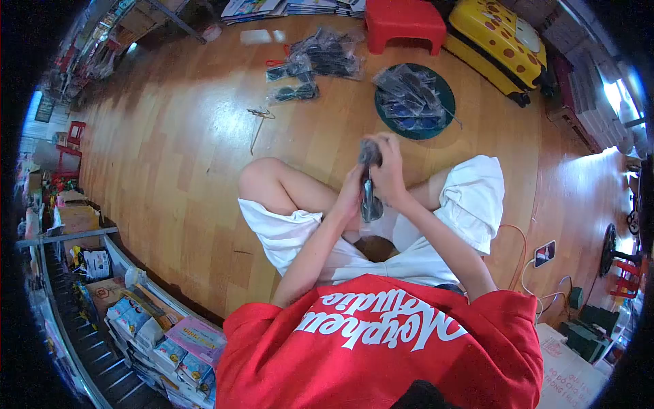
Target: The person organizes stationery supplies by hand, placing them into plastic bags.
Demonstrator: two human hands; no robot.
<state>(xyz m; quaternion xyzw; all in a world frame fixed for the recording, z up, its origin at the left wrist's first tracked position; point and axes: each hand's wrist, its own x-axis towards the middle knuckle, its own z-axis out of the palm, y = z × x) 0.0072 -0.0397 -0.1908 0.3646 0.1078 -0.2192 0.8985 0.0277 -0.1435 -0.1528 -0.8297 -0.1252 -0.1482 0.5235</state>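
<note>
Between my two hands, above my crossed legs, is a dark pair of glasses in a clear plastic bag, held roughly upright. My right hand wraps round its upper right side. Against its left side, my left hand presses with closed fingers. Just beyond my hands, a round dark green tray holds several bagged glasses. Farther left on the wooden floor lies a pile of bagged dark glasses, with another bagged pair nearest me. A thin metal stand lies left of them.
A red stool and a yellow suitcase stand at the far side. Shelves with packets run along my left. On the right are a phone with a cable, a fan and a cardboard box.
</note>
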